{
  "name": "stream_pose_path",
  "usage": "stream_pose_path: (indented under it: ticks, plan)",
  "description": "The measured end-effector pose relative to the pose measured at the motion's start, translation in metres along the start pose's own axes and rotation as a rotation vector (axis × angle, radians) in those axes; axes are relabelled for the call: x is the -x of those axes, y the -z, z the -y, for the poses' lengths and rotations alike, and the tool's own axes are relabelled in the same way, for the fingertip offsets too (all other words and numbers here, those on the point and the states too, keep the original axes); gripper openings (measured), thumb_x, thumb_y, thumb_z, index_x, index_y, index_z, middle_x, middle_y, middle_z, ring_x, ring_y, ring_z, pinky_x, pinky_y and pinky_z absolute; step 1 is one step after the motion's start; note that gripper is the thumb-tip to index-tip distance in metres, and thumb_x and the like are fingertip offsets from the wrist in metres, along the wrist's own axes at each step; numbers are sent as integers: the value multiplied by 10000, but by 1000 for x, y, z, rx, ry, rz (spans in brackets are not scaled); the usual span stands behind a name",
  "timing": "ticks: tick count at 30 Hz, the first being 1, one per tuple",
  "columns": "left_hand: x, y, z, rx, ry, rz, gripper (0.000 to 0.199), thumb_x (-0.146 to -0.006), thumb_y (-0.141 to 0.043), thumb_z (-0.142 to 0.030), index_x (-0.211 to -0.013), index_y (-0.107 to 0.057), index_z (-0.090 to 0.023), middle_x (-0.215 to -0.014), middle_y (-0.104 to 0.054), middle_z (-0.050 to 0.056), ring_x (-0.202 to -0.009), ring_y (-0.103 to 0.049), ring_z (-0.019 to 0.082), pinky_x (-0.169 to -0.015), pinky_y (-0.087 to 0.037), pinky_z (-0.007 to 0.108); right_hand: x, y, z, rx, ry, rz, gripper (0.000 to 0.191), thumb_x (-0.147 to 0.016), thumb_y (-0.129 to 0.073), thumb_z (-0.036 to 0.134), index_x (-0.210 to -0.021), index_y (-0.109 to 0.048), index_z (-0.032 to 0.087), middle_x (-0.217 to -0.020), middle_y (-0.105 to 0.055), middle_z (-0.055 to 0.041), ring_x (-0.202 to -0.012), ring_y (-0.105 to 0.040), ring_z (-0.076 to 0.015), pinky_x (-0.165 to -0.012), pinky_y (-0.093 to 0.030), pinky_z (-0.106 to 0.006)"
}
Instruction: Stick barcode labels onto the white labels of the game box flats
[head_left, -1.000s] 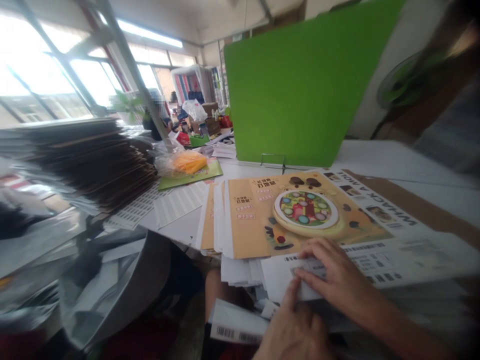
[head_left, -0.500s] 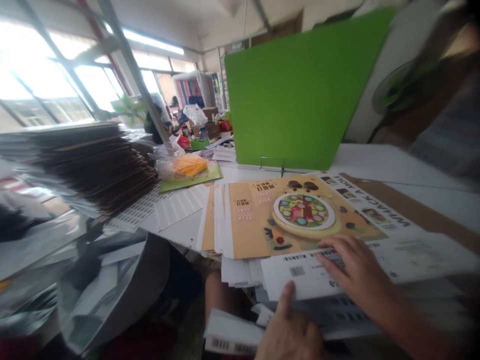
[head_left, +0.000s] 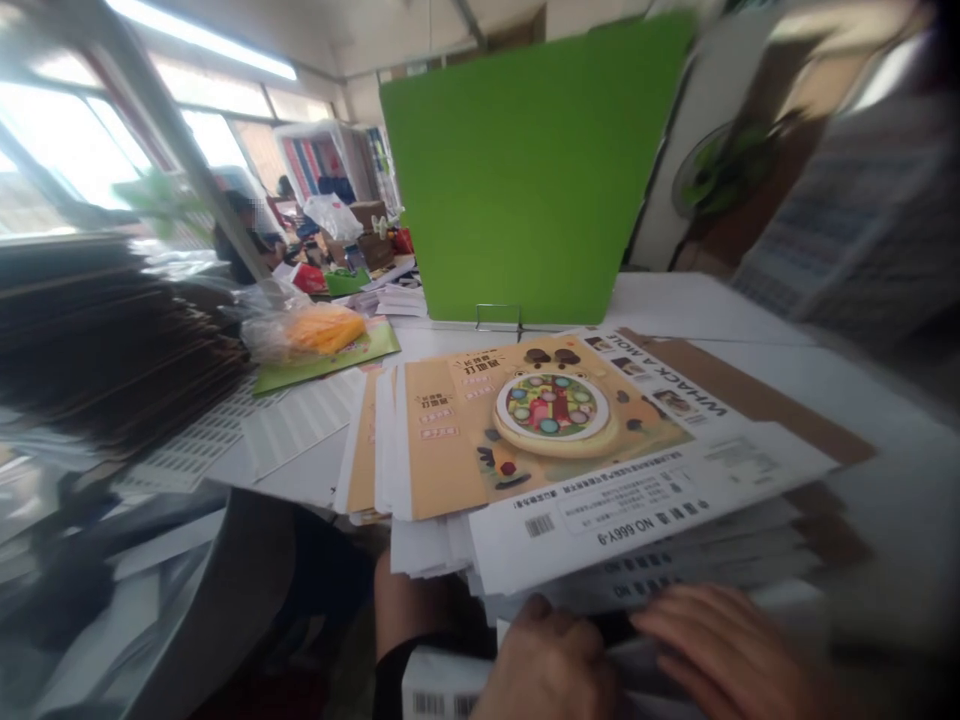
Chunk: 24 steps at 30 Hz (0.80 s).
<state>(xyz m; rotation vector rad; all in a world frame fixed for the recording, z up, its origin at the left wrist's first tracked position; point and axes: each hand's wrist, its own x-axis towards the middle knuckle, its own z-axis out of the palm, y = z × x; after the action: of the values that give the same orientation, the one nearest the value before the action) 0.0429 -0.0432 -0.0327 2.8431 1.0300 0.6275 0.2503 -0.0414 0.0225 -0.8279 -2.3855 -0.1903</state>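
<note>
My left hand is at the bottom of the view with its fingers curled in. Whatever it may be gripping is hidden beneath it. Beside its wrist lies a white sheet of barcode labels, partly covered. My right hand is just to the right, slightly blurred, its fingers stretched out over a greyish surface I cannot make out. Just beyond both hands lies a stack of flat printed cartons. The top carton shows a whack-a-mole picture, and its white flap carries a barcode and faces me.
Upright behind the cartons stands a green board, with a wire stand at its foot. Label sheets and a plastic bag with orange contents lie left. A tall cardboard stack and a grey bin are further left.
Both hands have drawn back from the top carton's white flap toward the bottom edge. My left hand's extended index finger has curled in. The view has swung to the right.
</note>
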Motion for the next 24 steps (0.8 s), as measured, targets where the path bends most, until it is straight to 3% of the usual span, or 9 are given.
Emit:
stream_pose_path:
  ticks: [4, 10, 13, 18, 24]
  plan:
    - [-10, 25, 1, 107, 7, 213, 216, -805, -760, -298, -674, -630, -185, -646, -600, -21, -583, -535, 145, -583, -362, 303, 10, -2, -1, -31, -90, 86, 309, -921, -374, 82, -1025, -619, 240, -902, -714, 14, -872, -657, -149, -872, -443, -296]
    - [-7, 49, 1, 233, 367, 370, 105, -832, -721, -274, -753, -691, -212, -925, -666, 10, -818, -615, 197, -727, -427, 288, 15, -1, -7, -60, -235, 175, 323, -939, -348, 85, -944, -632, 240, -877, -684, -2, -878, -623, -170, -936, -392, -362]
    - [-3, 52, 3, 332, 424, 385, 135, -858, -667, -232, -728, -668, -198, -857, -658, -8, -726, -613, 157, -643, -414, 248, 17, -6, -13, -59, -256, 176, 255, -941, -408, 124, -948, -639, 233, -876, -655, -9, -859, -604, -165, -906, -412, -351]
    - [-1, 48, 3, 405, 472, 350, 156, -867, -645, -200, -712, -661, -188, -827, -652, -16, -717, -628, 138, -634, -419, 214, 18, -18, -7, 27, -344, -3, 213, -961, -465, 216, -979, -678, 215, -946, -613, -63, -876, -582, -185, -774, -461, -319]
    - [-7, 49, 0, 358, 459, 397, 124, -866, -636, -185, -759, -699, -185, -862, -673, 7, -733, -658, 170, -657, -454, 231, 14, -24, 15, -60, -397, 72, 300, -979, -403, 155, -1031, -688, 235, -871, -599, -40, -795, -558, -163, -722, -465, -300]
